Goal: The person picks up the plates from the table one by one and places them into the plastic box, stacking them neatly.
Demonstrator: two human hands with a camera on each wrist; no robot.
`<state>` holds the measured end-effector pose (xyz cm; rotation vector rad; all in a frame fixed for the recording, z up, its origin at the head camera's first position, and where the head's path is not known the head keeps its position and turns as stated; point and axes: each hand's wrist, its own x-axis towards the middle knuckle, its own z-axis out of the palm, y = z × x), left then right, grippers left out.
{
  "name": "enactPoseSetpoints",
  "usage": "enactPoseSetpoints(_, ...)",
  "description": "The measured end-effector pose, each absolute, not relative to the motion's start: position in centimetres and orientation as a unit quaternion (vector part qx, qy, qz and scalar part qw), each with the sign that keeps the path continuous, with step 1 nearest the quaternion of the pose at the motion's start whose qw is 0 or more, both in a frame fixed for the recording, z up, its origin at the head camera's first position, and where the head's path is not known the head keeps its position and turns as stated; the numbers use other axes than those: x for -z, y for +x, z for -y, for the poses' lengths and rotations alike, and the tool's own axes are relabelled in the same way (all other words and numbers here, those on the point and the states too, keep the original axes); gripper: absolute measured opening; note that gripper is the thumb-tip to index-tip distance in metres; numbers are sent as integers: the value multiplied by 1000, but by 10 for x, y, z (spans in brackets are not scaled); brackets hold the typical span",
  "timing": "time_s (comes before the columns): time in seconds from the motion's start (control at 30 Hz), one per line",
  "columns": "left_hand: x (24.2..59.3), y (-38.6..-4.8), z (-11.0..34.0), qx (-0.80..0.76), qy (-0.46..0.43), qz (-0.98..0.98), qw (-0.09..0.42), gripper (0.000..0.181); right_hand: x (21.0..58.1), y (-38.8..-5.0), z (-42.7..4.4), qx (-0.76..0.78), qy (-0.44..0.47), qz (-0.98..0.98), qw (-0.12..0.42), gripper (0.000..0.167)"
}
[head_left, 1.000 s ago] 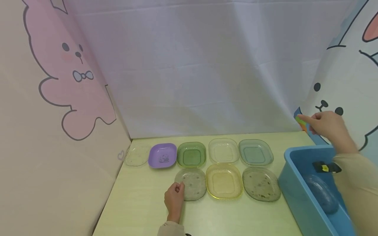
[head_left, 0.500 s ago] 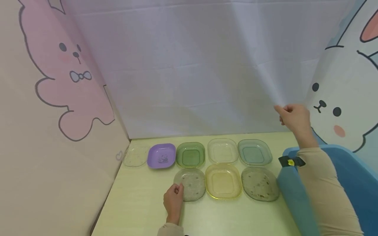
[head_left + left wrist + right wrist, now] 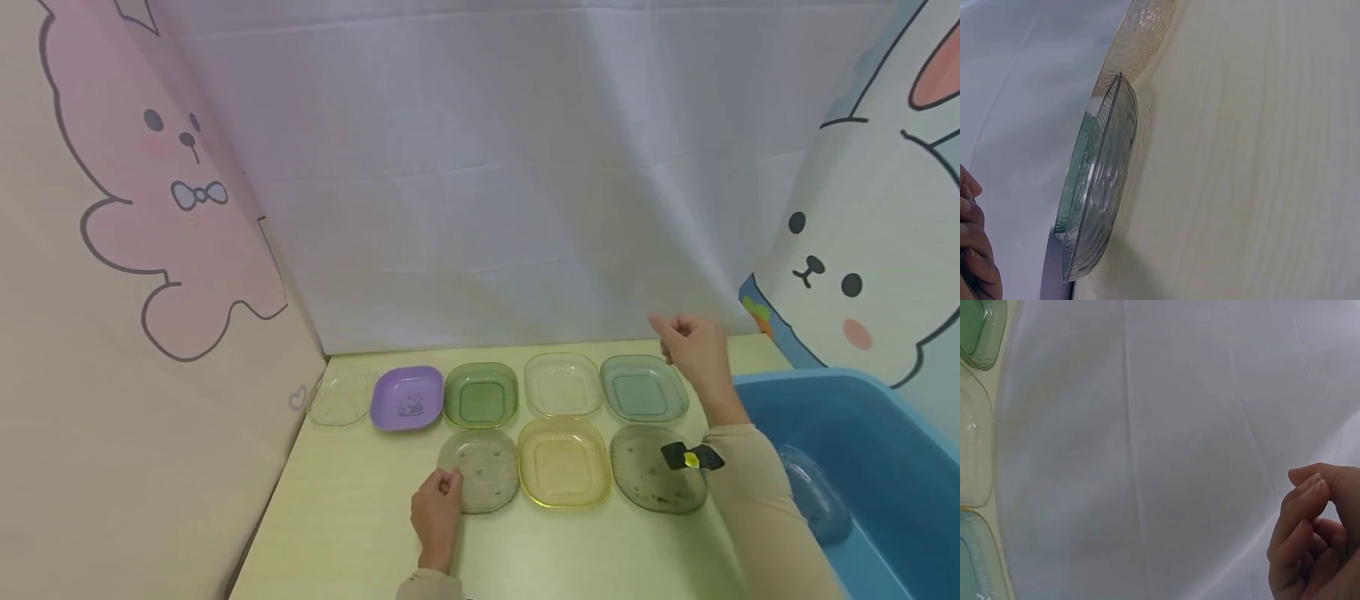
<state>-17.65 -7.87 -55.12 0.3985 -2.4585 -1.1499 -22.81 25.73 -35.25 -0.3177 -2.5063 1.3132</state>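
Plates (image 3: 565, 462) lie in two rows on the pale surface (image 3: 345, 517) in the head view. At the near left, the left hand (image 3: 437, 508) is loosely curled, thumb side up, holding nothing visible; it overlaps the edge of the grey plate (image 3: 491, 475), and contact cannot be told. Toward the far right, the right hand (image 3: 693, 350) is raised on an outstretched arm, its fingers bent and holding nothing visible, beside the far edge of the blue plate (image 3: 641, 390). Black wristwear (image 3: 692, 458) on that sleeve bears a yellow mark too small to read. The purple plate (image 3: 407, 398) carries a panda-like drawing; the green plate (image 3: 480, 396) is see-through, with rounded corners like its neighbours. At the right, the blue tub (image 3: 795, 417) holds a clear item (image 3: 813, 496). Behind hangs a creased white sheet (image 3: 450, 208), between walls with cartoon animals.

From the left wrist, the left hand's curled fingers show at the left edge, apart from the grey plate, whose ribbed, glossy side fills the middle, the green plate behind it.

From the right wrist, the right hand shows its thumb stretched over bent fingers, against the sheet, well apart from the green, clear and blue plates along the left edge.
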Motion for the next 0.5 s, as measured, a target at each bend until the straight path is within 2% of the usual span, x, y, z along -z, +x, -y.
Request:
enactPoseSetpoints(0.27,551,-179,90,408,169,878,184,25,417,-204,-245,-513,-127,827,191,43)
enactPoseSetpoints(0.5,549,-184,104,401,176,876,205,25,466,-182,-244,-500,-136,836,180,41)
